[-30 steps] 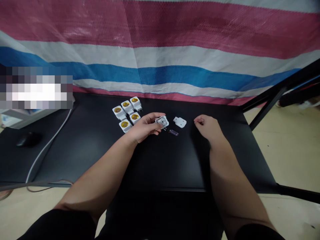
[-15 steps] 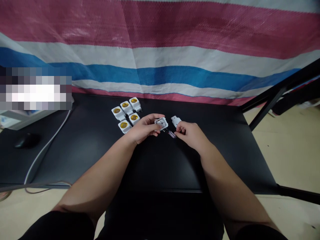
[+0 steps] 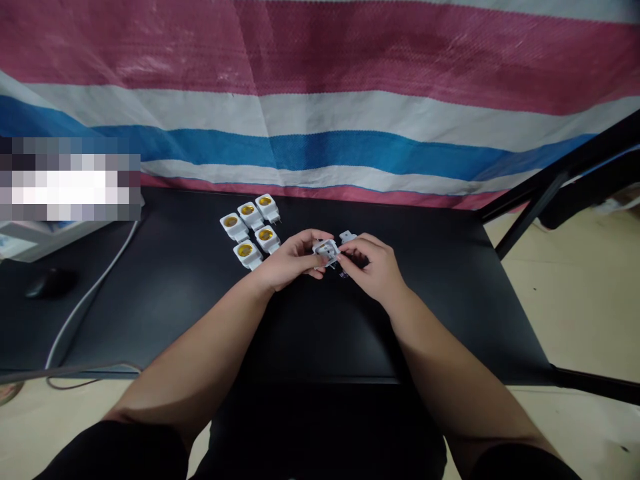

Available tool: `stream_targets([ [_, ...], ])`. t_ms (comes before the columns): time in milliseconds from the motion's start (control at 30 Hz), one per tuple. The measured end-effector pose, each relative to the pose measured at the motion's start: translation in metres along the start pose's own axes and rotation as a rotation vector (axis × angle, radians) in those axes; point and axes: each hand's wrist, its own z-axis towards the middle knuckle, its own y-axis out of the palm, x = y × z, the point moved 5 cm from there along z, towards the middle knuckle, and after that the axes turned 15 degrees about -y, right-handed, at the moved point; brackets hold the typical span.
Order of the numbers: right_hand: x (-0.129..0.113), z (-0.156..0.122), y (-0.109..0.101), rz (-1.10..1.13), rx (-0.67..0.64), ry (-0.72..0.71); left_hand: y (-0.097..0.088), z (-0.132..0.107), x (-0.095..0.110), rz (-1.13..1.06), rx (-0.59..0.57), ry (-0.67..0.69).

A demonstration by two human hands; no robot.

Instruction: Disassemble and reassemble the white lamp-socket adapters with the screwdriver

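Note:
My left hand (image 3: 290,261) is closed around a small white open socket housing (image 3: 325,251), held just above the black table (image 3: 165,280). My right hand (image 3: 373,267) has its fingers pinched together right against that housing; what they pinch is too small to name. A white cover plate (image 3: 347,236) lies on the table just behind the right fingers. A small dark part (image 3: 343,273) lies under the hands, mostly hidden.
Several finished white sockets with yellow centres (image 3: 250,228) stand in a cluster left of the hands. A black mouse (image 3: 47,282) and a grey cable (image 3: 85,300) lie at the far left. A striped tarp (image 3: 320,100) hangs behind; a black frame (image 3: 540,193) stands at right.
My right hand moved left from open table space, passed over the small dark part, and came up against the housing in my left hand. The left hand barely moved.

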Motion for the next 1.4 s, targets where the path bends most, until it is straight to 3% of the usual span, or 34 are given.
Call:
stream_targets([
  [300, 0.001, -0.002, 0.004, -0.073, 0.019, 0.037, 0.003, 0.001, -0.003, -0.082, -0.065, 0.017],
  [633, 0.001, 0.0, 0.01, -0.047, 0.005, 0.063, 0.008, 0.002, -0.002, 0.101, -0.118, 0.171],
  [800, 0.004, 0.001, -0.002, -0.045, 0.014, 0.103, 0.003, 0.003, 0.0, 0.053, -0.012, 0.148],
  [933, 0.02, -0.004, -0.014, -0.065, -0.171, 0.208, -0.003, 0.004, 0.0, -0.01, 0.087, 0.122],
  [1167, 0.041, -0.015, -0.023, -0.154, -0.419, 0.4, -0.001, 0.003, 0.0, -0.017, 0.12, 0.091],
  [1267, 0.046, -0.021, -0.019, -0.177, -0.431, 0.449, 0.0, 0.002, 0.0, -0.022, 0.107, 0.089],
  [1400, 0.051, -0.025, -0.02, -0.132, -0.336, 0.427, -0.002, 0.004, -0.001, -0.017, 0.094, 0.095],
])
